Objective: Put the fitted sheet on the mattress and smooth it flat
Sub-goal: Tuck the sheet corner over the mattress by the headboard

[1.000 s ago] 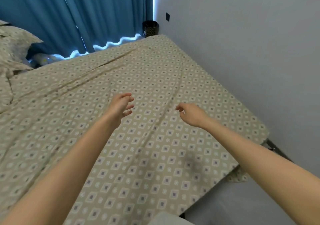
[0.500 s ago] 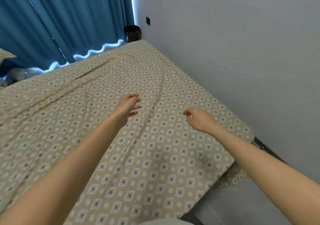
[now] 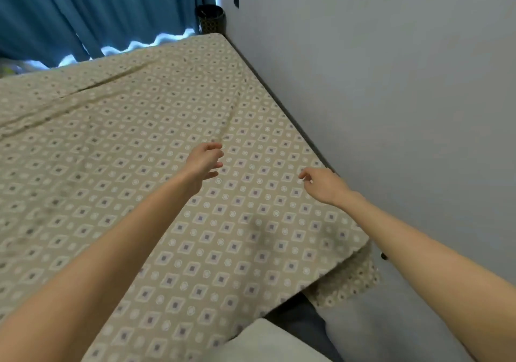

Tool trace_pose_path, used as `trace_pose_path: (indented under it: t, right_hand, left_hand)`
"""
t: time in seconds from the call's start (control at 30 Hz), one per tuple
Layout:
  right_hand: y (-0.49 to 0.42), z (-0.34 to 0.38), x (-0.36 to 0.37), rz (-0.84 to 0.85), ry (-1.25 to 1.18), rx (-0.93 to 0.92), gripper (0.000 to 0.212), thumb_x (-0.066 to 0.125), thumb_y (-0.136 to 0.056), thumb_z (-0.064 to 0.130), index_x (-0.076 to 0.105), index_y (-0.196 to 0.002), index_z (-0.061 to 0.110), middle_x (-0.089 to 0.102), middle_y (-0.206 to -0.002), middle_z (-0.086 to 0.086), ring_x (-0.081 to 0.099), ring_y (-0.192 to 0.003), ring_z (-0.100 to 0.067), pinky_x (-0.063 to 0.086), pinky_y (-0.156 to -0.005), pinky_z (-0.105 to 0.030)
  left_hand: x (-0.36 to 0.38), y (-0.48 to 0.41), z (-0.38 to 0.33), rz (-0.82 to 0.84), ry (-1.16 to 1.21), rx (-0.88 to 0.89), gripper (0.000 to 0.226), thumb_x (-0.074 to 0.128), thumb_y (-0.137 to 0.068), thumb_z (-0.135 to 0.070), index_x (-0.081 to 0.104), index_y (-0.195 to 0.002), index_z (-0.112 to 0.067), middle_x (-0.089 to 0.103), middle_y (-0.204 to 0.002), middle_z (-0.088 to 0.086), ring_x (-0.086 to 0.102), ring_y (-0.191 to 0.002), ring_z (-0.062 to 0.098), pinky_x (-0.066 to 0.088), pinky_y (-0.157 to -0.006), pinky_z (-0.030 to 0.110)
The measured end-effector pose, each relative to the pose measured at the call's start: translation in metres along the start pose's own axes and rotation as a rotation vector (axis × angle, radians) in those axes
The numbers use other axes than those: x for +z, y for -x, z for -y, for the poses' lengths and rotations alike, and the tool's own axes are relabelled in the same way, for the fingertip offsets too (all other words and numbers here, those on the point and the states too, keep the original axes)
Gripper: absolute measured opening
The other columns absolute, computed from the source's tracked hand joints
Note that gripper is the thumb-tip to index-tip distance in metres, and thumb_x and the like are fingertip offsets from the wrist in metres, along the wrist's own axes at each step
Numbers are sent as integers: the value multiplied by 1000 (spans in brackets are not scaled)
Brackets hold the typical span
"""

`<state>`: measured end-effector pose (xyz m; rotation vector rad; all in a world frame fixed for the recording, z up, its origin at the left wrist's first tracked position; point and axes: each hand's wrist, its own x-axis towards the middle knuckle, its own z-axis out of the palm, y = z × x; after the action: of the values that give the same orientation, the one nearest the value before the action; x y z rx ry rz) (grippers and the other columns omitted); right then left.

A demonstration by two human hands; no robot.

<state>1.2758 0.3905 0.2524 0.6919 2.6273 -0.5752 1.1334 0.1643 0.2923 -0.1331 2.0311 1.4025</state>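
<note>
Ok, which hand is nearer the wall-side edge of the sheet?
Right. The right hand is just inside the wall-side edge of the fitted sheet; the left hand is further in, at the end of a crease.

Beige fitted sheet (image 3: 173, 222) with small squares and circles, spread before me over the mattress it hides, long creases across its far side, near right corner hanging loose

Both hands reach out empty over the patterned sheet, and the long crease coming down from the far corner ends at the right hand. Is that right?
Not quite. The head view shows the crease ending at the left hand, not the right hand, which is nearer the wall-side edge. The rest holds: both hands reach out empty over the patterned sheet.
</note>
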Motion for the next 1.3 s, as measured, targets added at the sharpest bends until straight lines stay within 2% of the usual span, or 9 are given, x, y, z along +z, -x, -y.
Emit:
trace_pose_path:
  t: [0.07, 0.2, 0.37, 0.47, 0.63, 0.8, 0.97, 1.13, 1.3]
  right_hand:
    - [-5, -19, -7, 17, -5, -26, 38, 37, -96, 15, 54, -129, 20, 57, -132, -1, 59, -105, -21, 50, -90, -35]
    - [-5, -79, -31, 95, 16, -82, 38, 37, -96, 12, 54, -130, 18, 56, -133, -2, 55, -117, -22, 49, -96, -39]
    - [-3, -113, -37, 143, 54, -133, 38, 38, -95, 14, 55, -129, 17, 58, -132, -3, 55, -118, -23, 48, -97, -38]
    - [-3, -123, -33, 146, 58, -148, 38, 39, -94, 15, 55, -128, 19, 59, -130, -3, 55, -117, -24, 49, -95, -39]
    - [10, -132, -17, 171, 63, -183, 37, 39, -95, 15, 55, -128, 18, 63, -122, -3, 64, -94, -22, 54, -85, -38]
    - [14, -147, -2, 234, 99, -225, 37, 41, -95, 17, 54, -129, 17, 58, -130, -5, 60, -108, -24, 51, -92, -40]
    - [5, -161, 2, 288, 162, -273, 40, 39, -93, 17, 53, -130, 18, 56, -134, -4, 60, -107, -23, 51, -93, -41]
    - [-8, -204, 1, 340, 247, -357, 40, 38, -93, 17, 53, -131, 17, 58, -131, -4, 59, -109, -23, 50, -92, -38]
    - [-21, -278, -15, 389, 320, -390, 40, 41, -90, 18, 55, -128, 19, 59, -128, -4, 56, -114, -25, 49, -96, -40]
  left_hand:
    - [18, -1, 2, -36, 31, -43, 34, 46, -97, -12, 51, -130, -16, 56, -126, 3, 57, -104, 19, 48, -87, 31]
    - [78, 13, 4, -129, 111, -130, 37, 45, -97, -11, 50, -133, -14, 54, -120, 2, 55, -104, 19, 47, -88, 32]
    - [108, 31, 7, -203, 132, -139, 35, 42, -97, -11, 50, -131, -14, 53, -129, 5, 55, -104, 19, 47, -89, 33]
    - [113, 39, 11, -218, 124, -134, 36, 42, -97, -12, 50, -132, -14, 52, -132, 5, 55, -103, 19, 47, -91, 34]
    - [121, 63, 33, -245, 137, -155, 37, 43, -97, -10, 49, -133, -14, 51, -134, 5, 55, -103, 19, 47, -90, 32]
    - [143, 90, 56, -258, 101, -194, 40, 39, -98, -12, 46, -138, -13, 50, -137, 5, 53, -103, 18, 45, -90, 31]
    - [180, 115, 73, -268, 136, -254, 41, 38, -98, -12, 44, -139, -13, 48, -137, 5, 51, -103, 19, 44, -86, 31]
    - [245, 127, 90, -375, 194, -314, 41, 36, -99, -12, 44, -138, -12, 50, -127, 5, 50, -101, 19, 43, -89, 32]
    - [335, 127, 95, -487, 304, -368, 40, 35, -100, -14, 44, -138, -12, 48, -136, 5, 50, -103, 19, 44, -89, 32]
